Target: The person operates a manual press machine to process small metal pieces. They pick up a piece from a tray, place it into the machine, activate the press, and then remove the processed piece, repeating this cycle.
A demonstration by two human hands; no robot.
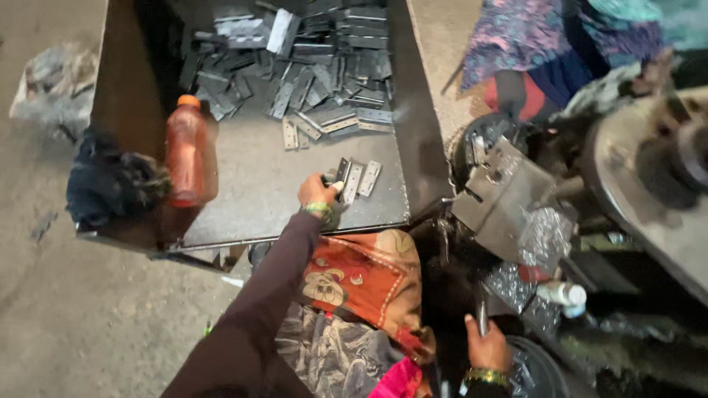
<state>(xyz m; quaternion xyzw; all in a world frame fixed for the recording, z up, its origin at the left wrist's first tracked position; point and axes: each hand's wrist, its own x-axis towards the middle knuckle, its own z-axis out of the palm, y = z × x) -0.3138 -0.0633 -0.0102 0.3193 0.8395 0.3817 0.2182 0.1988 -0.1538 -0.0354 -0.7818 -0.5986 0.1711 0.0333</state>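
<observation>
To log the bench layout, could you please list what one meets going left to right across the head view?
Dark crumpled cloth → orange plastic bottle → left hand on small grey metal hinge plates → grey metal press machine.

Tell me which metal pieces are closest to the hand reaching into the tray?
The small group of flat metal plates lying alone at the tray's near edge, by the left hand. The big heap lies far back.
</observation>
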